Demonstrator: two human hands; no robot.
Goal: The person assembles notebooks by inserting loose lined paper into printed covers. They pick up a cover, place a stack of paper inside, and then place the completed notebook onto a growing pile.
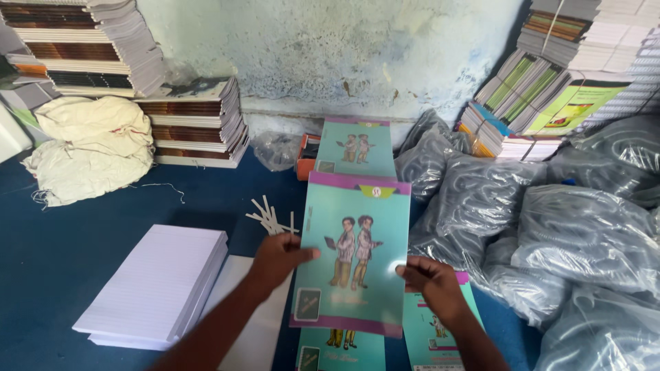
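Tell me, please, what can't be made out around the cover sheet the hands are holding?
All in the head view:
- Cover below: the held cover and the bottom edge hide most of the cover below.
- Right cover: the right hand and forearm hide part.
- Bags: the grey plastic hides their contents.
- Paper stack: lines too faint to tell apart.
- Left hand: its fingers are behind the held cover.

Soft daylight, glare on glossy cover (354, 254), slight overall blur.
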